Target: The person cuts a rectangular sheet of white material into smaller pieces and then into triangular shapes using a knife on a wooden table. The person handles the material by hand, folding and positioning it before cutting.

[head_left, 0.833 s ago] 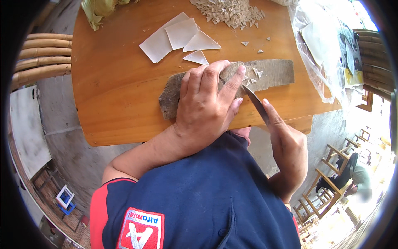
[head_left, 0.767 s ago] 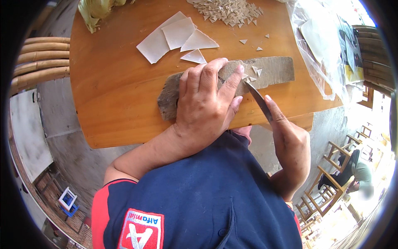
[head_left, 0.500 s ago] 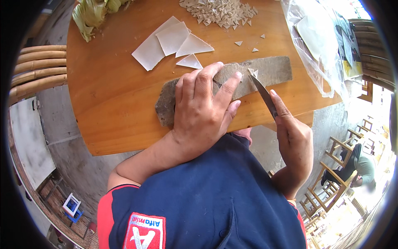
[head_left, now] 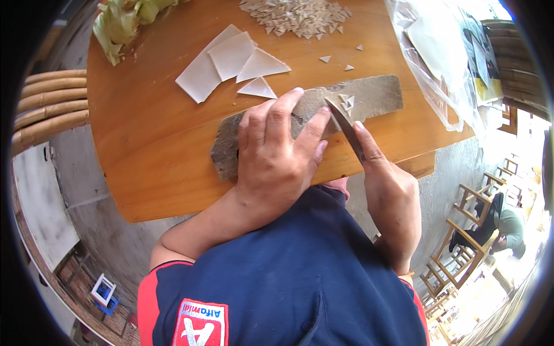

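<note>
My right hand (head_left: 392, 193) is closed round the handle of a knife (head_left: 348, 130), its thumb stretched along the back of the blade. The knife's tip touches a worn grey-brown wooden board (head_left: 375, 95). Across the board's left part lies my left hand (head_left: 276, 147), fingers spread and bent, the index fingertip right beside the tip. Anything under those fingers is hidden. Small white triangular pieces (head_left: 347, 102) lie on the board just right of the blade. Beyond the board rest several thin white sheets (head_left: 205, 63), some overlapping, and a white triangle (head_left: 257, 87) cut larger.
A heap of tiny white triangles (head_left: 294, 16) covers the table's (head_left: 150, 144) far side, with a few strays nearby. Pale green husks (head_left: 118, 26) lie far left. At right, a clear plastic bag (head_left: 441, 52) holds white sheets. A person (head_left: 508, 222) is among wooden stools farther off.
The knife and my right hand have moved left, bringing the tip beside my left index finger. More small triangles now show on the board to the right of the blade.
</note>
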`<action>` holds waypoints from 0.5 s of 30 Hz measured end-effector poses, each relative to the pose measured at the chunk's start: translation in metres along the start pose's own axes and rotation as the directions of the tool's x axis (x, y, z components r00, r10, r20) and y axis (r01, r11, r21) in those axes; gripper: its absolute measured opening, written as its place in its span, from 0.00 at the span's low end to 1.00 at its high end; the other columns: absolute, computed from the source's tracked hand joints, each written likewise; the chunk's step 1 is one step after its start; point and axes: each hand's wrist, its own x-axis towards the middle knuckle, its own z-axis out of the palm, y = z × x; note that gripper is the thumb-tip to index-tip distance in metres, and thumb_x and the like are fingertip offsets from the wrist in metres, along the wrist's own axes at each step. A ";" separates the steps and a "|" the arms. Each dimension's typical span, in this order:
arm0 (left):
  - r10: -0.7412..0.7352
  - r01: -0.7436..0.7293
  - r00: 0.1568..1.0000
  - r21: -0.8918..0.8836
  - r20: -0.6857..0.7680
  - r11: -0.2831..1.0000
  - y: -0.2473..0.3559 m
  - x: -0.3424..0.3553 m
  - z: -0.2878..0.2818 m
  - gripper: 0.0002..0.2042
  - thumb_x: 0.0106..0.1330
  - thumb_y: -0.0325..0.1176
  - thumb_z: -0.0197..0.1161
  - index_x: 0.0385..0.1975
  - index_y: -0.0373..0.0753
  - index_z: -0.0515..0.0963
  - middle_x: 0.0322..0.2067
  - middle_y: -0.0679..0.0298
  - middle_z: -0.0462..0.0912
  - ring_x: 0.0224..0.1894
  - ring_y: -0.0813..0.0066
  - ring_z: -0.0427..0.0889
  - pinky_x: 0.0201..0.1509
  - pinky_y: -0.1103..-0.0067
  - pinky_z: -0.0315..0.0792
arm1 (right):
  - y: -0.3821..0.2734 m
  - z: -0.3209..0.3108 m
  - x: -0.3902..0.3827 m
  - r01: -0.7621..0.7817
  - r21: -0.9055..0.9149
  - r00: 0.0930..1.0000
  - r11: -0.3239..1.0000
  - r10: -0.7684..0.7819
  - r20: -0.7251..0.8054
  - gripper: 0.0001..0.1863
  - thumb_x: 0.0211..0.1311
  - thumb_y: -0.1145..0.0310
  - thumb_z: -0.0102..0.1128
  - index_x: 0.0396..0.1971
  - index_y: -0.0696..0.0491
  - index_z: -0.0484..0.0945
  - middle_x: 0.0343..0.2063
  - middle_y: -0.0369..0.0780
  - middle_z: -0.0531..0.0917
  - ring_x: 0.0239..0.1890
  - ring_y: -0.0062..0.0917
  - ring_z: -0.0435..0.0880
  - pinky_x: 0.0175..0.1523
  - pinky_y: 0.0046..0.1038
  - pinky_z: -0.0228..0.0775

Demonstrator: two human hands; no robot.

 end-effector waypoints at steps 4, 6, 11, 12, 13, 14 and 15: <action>0.005 -0.005 1.000 0.000 -0.029 1.000 0.000 -0.001 0.002 0.23 0.58 0.34 0.72 0.57 0.46 0.81 0.60 0.52 0.72 0.58 0.55 0.70 0.62 0.64 0.64 | -0.004 0.001 -0.003 -0.033 -0.028 0.999 0.999 0.034 0.024 0.30 0.65 0.84 0.53 0.67 0.49 0.75 0.37 0.54 0.85 0.34 0.42 0.89 0.42 0.35 0.79; 0.017 -0.017 0.999 0.003 -0.038 1.000 0.000 -0.001 0.004 0.23 0.59 0.34 0.72 0.56 0.45 0.81 0.60 0.52 0.73 0.58 0.56 0.70 0.61 0.64 0.64 | -0.005 0.002 -0.005 -0.020 -0.100 0.999 0.995 0.024 0.037 0.34 0.62 0.86 0.52 0.68 0.46 0.73 0.33 0.51 0.85 0.31 0.41 0.87 0.40 0.36 0.78; 0.015 -0.015 1.000 0.012 -0.022 1.000 0.001 0.000 0.002 0.22 0.59 0.34 0.71 0.56 0.45 0.81 0.60 0.52 0.72 0.58 0.55 0.70 0.62 0.64 0.64 | -0.005 0.010 -0.009 0.044 -0.275 0.997 0.961 -0.060 -0.052 0.43 0.51 0.71 0.74 0.71 0.39 0.70 0.18 0.37 0.73 0.19 0.27 0.77 0.28 0.34 0.74; 0.014 -0.013 1.000 0.012 -0.019 1.000 0.001 0.000 0.002 0.22 0.59 0.34 0.71 0.56 0.45 0.81 0.60 0.52 0.72 0.58 0.55 0.70 0.62 0.64 0.64 | -0.005 0.010 -0.009 0.045 -0.276 0.997 0.960 -0.061 -0.051 0.43 0.52 0.70 0.73 0.71 0.39 0.70 0.19 0.37 0.72 0.20 0.27 0.77 0.28 0.34 0.74; 0.012 -0.012 1.000 0.012 -0.015 1.000 0.001 0.001 0.002 0.22 0.59 0.34 0.72 0.56 0.45 0.81 0.60 0.52 0.72 0.58 0.55 0.70 0.63 0.64 0.64 | -0.006 0.011 -0.009 0.046 -0.278 0.997 0.959 -0.062 -0.049 0.42 0.52 0.70 0.73 0.71 0.39 0.69 0.19 0.37 0.72 0.20 0.27 0.77 0.28 0.34 0.74; 0.009 -0.008 1.000 0.019 -0.013 1.000 0.001 0.001 0.001 0.22 0.59 0.34 0.72 0.56 0.45 0.81 0.60 0.53 0.72 0.58 0.55 0.70 0.63 0.64 0.64 | -0.006 0.011 -0.008 0.054 -0.282 0.997 0.958 -0.069 -0.042 0.42 0.53 0.70 0.73 0.71 0.40 0.69 0.19 0.37 0.72 0.20 0.27 0.77 0.28 0.33 0.74; 0.004 -0.004 1.000 0.026 -0.011 1.000 0.001 0.001 0.001 0.22 0.59 0.34 0.72 0.56 0.45 0.81 0.61 0.53 0.72 0.58 0.55 0.70 0.63 0.64 0.64 | -0.008 0.010 -0.007 0.062 -0.284 0.997 0.957 -0.075 -0.036 0.42 0.53 0.69 0.72 0.71 0.40 0.69 0.19 0.37 0.71 0.19 0.27 0.77 0.28 0.33 0.74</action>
